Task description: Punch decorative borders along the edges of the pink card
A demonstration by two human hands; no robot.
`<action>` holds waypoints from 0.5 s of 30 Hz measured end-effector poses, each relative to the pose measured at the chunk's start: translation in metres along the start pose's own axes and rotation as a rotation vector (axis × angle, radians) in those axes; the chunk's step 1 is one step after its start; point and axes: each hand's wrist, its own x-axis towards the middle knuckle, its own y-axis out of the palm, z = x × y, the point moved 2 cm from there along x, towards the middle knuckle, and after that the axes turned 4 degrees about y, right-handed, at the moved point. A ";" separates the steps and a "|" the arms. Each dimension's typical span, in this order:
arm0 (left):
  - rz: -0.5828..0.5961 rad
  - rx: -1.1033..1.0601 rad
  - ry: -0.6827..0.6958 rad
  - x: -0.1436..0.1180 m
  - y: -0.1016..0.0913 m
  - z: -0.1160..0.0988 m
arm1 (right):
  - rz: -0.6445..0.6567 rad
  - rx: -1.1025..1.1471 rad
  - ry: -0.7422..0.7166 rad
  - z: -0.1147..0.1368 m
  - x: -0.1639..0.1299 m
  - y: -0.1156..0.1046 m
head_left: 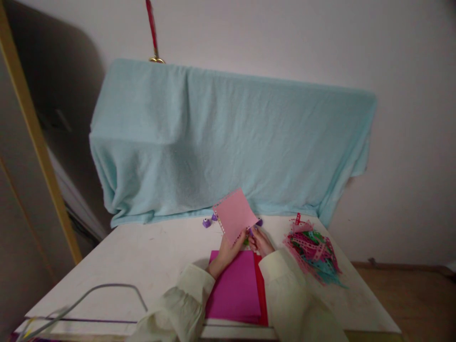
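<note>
A square of pink paper (235, 216) is tilted up above the table, with rows of small punched holes along its left and lower edges. My left hand (230, 251) is closed on the paper's lower corner. Close to the lower right edge, my right hand (261, 243) is closed around a small purple thing that looks like a paper punch (251, 232), mostly covered by the fingers. Something green (245, 241) shows between the hands. Beneath my left wrist lies a stack of magenta paper (235, 289), with red paper (261, 289) sticking out at its right.
Small purple punches (206, 223) sit behind the pink paper. A heap of punched paper strips (315, 254) in several colours lies at the right of the white table (142, 256). A light blue cloth (231, 142) hangs behind; a grey curved bar (107, 285) is at the front left.
</note>
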 end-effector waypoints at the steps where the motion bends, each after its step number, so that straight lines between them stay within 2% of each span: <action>1: 0.004 0.006 -0.001 0.000 0.000 0.000 | 0.003 0.002 0.000 0.000 0.000 0.000; 6: 0.010 0.022 0.021 0.001 -0.003 -0.002 | 0.033 0.009 0.006 0.002 0.000 0.001; 15: 0.017 0.012 -0.007 0.000 -0.003 -0.003 | -0.009 -0.002 -0.017 0.006 -0.004 0.006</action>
